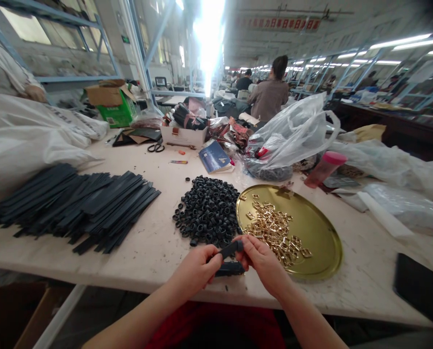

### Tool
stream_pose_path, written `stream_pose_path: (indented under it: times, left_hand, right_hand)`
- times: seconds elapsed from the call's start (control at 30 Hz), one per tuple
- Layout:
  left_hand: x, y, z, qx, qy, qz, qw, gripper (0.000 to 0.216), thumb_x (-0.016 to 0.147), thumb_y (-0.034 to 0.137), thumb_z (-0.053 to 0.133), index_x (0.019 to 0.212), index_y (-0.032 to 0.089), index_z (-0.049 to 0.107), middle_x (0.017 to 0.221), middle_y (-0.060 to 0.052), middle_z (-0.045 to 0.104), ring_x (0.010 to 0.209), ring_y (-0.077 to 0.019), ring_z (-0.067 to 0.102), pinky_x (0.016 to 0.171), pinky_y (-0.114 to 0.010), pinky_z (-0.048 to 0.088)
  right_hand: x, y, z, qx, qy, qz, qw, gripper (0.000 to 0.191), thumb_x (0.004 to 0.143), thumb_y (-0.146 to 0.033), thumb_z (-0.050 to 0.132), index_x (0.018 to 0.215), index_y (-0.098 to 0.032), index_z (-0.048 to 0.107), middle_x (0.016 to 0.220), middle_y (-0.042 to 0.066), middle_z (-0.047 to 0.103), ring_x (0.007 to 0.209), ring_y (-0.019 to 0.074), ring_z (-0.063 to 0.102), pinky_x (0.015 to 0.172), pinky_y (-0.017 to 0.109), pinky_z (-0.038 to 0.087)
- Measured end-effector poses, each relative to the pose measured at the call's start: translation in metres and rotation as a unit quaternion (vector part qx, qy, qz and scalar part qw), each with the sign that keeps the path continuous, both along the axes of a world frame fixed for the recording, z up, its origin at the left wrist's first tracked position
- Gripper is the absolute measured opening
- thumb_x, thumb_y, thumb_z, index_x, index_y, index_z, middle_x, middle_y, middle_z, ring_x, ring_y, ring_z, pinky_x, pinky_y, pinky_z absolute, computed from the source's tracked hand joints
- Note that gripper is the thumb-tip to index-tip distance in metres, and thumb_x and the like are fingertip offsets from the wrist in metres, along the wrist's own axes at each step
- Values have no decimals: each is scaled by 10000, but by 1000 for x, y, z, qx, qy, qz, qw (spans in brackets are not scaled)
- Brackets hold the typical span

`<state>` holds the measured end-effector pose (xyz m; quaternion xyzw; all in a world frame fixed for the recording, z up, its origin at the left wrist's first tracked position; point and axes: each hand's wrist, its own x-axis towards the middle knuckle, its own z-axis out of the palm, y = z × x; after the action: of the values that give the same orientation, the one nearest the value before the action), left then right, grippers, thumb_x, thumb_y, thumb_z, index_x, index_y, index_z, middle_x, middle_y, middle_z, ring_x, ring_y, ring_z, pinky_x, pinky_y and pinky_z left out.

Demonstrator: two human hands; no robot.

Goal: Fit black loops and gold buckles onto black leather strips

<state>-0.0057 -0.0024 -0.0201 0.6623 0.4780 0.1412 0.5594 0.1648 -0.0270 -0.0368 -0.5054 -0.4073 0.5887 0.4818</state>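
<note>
A short black strap (228, 250) is pinched between the thumb and fingers of my left hand (198, 266). My right hand (262, 257) closes around the strap's far end, where a small black loop (239, 245) shows at the fingertips. Fingers partly cover this end, so I cannot tell whether the loop is around the strap. Below my hands, more black straps (231, 269) lie at the table edge. Just beyond is a heap of black loops (207, 208). To its right, a gold tray (323, 242) bears many gold-coloured metal buckles (270, 228).
Long black strips (85, 208) lie in a pile at left, beside a white sack (30, 135). Scissors (155, 147), a blue booklet (214, 156) and a plastic bag (289, 135) sit farther back. A black phone-like slab (420, 286) rests at right. A person (270, 92) is beyond the table.
</note>
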Motion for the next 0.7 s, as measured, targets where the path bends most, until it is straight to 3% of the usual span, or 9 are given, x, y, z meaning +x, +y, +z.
stream_pose_path:
  times: [0.17,0.3,0.4,0.47,0.53,0.63,0.7]
  left_hand:
    - [-5,0,6,22,52,-72,996,258,789,347,350,673,170,499,435,67,408,385,-83,374,384,-188,250]
    - [-4,0,18,93,34,-126,987,267,786,317,378,660,152,545,556,35,485,538,-96,438,493,-197,299]
    - [-1,-4,23,43,-2,-103,994,249,809,314,350,849,152,535,573,43,485,518,-93,453,515,-202,343]
    - [1,-8,21,-34,-37,-85,995,322,820,320,333,1086,169,433,572,64,479,449,-82,447,478,-201,358]
    - [4,-11,17,-87,-76,-65,991,437,817,348,351,1224,196,303,563,82,461,392,-69,407,421,-186,331]
    - [8,-8,9,-114,-132,-5,985,478,784,448,397,1175,174,363,467,113,338,344,-47,257,347,-162,206]
    - [9,-3,4,-119,-158,35,980,439,743,502,427,1012,157,455,422,125,257,341,-42,198,332,-160,154]
  right_hand:
    - [2,-8,-5,5,-75,12,997,394,721,-519,544,833,-143,581,538,-23,548,439,74,434,434,207,327]
    - [-2,-14,-10,-1,-67,49,996,364,697,-490,588,793,-140,603,521,-27,540,442,70,423,437,204,318]
    - [-10,-14,-14,7,-43,-1,999,338,675,-480,618,749,-154,568,506,-43,517,441,69,412,433,198,315]
    - [-15,-15,-17,18,-33,-46,998,330,674,-481,622,691,-167,521,498,-57,488,440,65,401,430,192,309]
    - [-20,-14,-20,35,-30,-46,998,334,681,-488,614,697,-173,503,519,-58,483,451,67,408,431,189,313]
    - [-16,-6,-22,75,-95,34,992,337,780,-502,481,785,-169,528,567,-35,519,483,85,459,450,196,351]
    - [-2,11,-20,109,-268,69,955,379,867,-452,328,743,-163,539,576,-13,545,509,95,494,486,202,383]
